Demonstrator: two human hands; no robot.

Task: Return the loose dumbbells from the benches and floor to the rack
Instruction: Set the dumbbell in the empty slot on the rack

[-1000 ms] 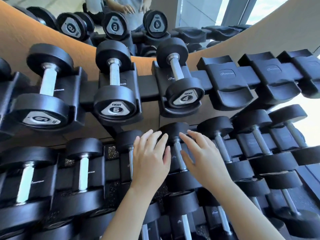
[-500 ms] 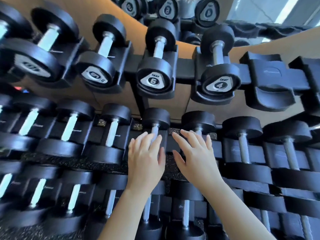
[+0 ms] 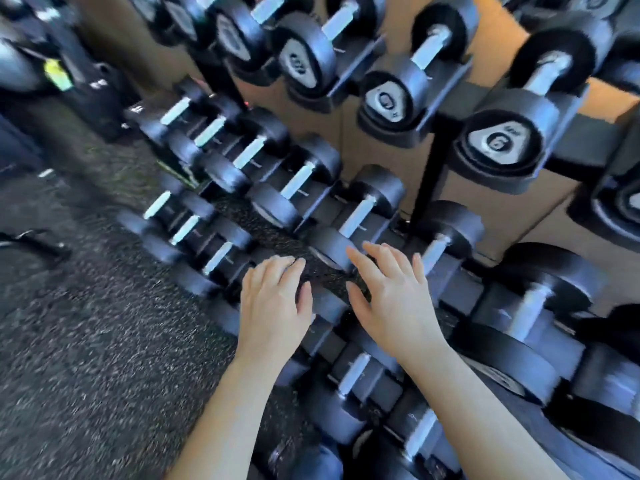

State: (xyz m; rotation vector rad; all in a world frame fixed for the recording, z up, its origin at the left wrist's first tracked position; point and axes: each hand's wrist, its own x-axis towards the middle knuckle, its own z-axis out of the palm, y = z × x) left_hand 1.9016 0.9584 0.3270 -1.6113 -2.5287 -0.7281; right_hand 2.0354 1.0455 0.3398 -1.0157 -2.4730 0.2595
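The single camera sat on the person's head and looked forward and steeply down, from close in front of the rack (image 3: 431,161). The view was rolled to one side, so the rows of dumbbells (image 3: 358,211) ran slantwise from upper left to lower right, and the speckled floor (image 3: 86,341) filled the lower left. The wide lens bent the edges, and much of the frame was blurred. Both forearms entered from the bottom edge, with the left hand (image 3: 273,306) and right hand (image 3: 398,303) near the middle, nearest the lens.
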